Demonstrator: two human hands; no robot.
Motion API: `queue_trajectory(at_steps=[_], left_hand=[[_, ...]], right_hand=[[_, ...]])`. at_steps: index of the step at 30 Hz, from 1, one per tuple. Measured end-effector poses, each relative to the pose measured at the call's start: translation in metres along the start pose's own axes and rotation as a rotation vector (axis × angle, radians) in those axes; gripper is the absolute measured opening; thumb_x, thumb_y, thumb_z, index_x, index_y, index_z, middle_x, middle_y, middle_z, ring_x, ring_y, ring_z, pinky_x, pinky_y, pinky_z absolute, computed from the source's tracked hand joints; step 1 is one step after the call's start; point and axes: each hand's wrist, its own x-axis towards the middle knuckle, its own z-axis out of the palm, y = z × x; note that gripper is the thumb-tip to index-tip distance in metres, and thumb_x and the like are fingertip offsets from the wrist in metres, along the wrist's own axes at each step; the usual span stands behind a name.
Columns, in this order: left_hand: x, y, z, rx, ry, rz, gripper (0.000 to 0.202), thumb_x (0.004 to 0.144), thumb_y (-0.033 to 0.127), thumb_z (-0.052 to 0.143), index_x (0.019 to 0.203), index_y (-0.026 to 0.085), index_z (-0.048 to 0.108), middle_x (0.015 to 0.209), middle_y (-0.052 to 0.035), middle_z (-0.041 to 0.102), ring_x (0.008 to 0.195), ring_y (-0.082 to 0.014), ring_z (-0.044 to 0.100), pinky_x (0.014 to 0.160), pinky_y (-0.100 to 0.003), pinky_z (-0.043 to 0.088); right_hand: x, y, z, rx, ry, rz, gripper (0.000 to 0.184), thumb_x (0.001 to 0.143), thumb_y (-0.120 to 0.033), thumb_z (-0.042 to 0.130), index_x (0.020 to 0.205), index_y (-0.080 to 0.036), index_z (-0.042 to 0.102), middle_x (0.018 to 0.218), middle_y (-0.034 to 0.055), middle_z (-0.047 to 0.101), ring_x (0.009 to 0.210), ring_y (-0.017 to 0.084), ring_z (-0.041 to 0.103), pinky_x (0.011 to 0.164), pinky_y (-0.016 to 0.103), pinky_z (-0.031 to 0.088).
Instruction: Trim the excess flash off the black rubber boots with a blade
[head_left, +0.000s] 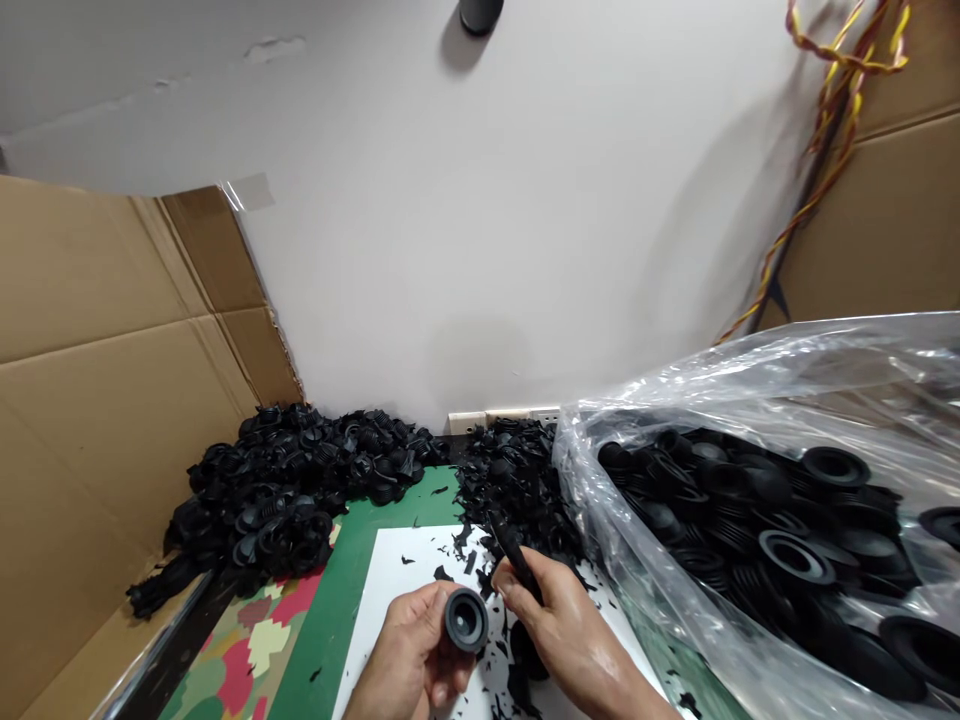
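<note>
My left hand (416,640) is closed round a round black rubber boot (466,620), its open ringed end tilted up at the camera. Close to its right, my right hand (547,615) grips a slim black tool (516,555) with fingers wrapped round the handle. The tool's tip points up and away, apart from the boot, and I cannot make out what kind it is. Under both hands lies a white sheet (386,570) strewn with black rubber scraps (517,690). Another dark rubber piece (527,652) sits partly hidden below my right hand.
A heap of black rubber boots (300,480) lies at the left against a cardboard panel (112,350). Behind the sheet is a pile of black trimmings (517,475). At the right, a clear plastic bag (592,510) holds many rubber parts. Twisted wires (795,215) hang along the wall.
</note>
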Motion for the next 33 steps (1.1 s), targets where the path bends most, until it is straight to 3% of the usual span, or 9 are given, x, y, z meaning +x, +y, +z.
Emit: queue_trajectory(at_steps=[3,9,11,15,24,33], left_hand=[[-0.0004,0.0013,0.001,0.011,0.003,0.0,0.039,0.069,0.05,0.071,0.071,0.011,0.067,0.046,0.002,0.054,0.03,-0.0012,0.032,0.032,-0.016,0.012],[-0.0017,0.0028,0.0011,0.022,0.029,0.002,0.037,0.068,0.048,0.071,0.075,0.012,0.068,0.047,0.0018,0.054,0.033,-0.003,0.038,0.033,-0.016,0.014],[-0.0019,0.0024,-0.0003,0.023,0.023,-0.004,0.037,0.07,0.049,0.07,0.076,0.012,0.068,0.048,0.0015,0.054,0.034,-0.0033,0.038,0.033,-0.016,0.015],[-0.0018,0.0015,-0.0022,0.049,-0.015,-0.007,0.037,0.074,0.049,0.066,0.076,0.012,0.068,0.049,0.0013,0.054,0.034,-0.0022,0.035,0.034,-0.016,0.015],[-0.0025,0.0017,0.0007,0.085,0.094,0.019,0.046,0.065,0.057,0.07,0.077,0.013,0.067,0.049,0.002,0.053,0.037,-0.0039,0.036,0.035,-0.016,0.011],[0.0012,-0.0032,-0.0037,0.117,0.154,0.052,0.047,0.064,0.059,0.068,0.075,0.013,0.065,0.046,0.0028,0.052,0.033,-0.0037,0.031,0.034,-0.018,0.01]], right_hand=[[0.0004,0.0013,-0.0009,-0.014,0.029,-0.011,0.017,0.07,-0.036,0.047,0.066,-0.019,0.05,0.066,0.0026,0.057,0.068,0.022,0.052,0.063,0.03,0.038],[-0.0009,0.0035,-0.0047,0.035,0.103,-0.04,0.013,0.066,-0.021,0.051,0.076,-0.018,0.058,0.077,0.0025,0.062,0.079,0.022,0.056,0.074,0.031,0.04],[-0.0017,0.0023,-0.0046,0.056,0.08,-0.03,0.01,0.071,-0.025,0.05,0.073,-0.018,0.057,0.07,0.0015,0.061,0.073,0.021,0.056,0.07,0.03,0.04],[-0.0029,-0.0001,-0.0011,0.101,-0.005,0.01,0.023,0.079,-0.036,0.047,0.067,-0.018,0.055,0.049,-0.0036,0.049,0.053,0.016,0.048,0.056,0.028,0.035],[-0.0011,0.0004,-0.0026,0.069,0.003,-0.015,0.016,0.071,-0.03,0.053,0.072,-0.016,0.062,0.072,0.0029,0.064,0.074,0.022,0.056,0.069,0.03,0.041],[-0.0039,0.0022,-0.0029,0.033,-0.063,-0.03,0.017,0.073,-0.034,0.052,0.064,-0.019,0.054,0.063,-0.0011,0.054,0.064,0.018,0.048,0.06,0.027,0.036]])
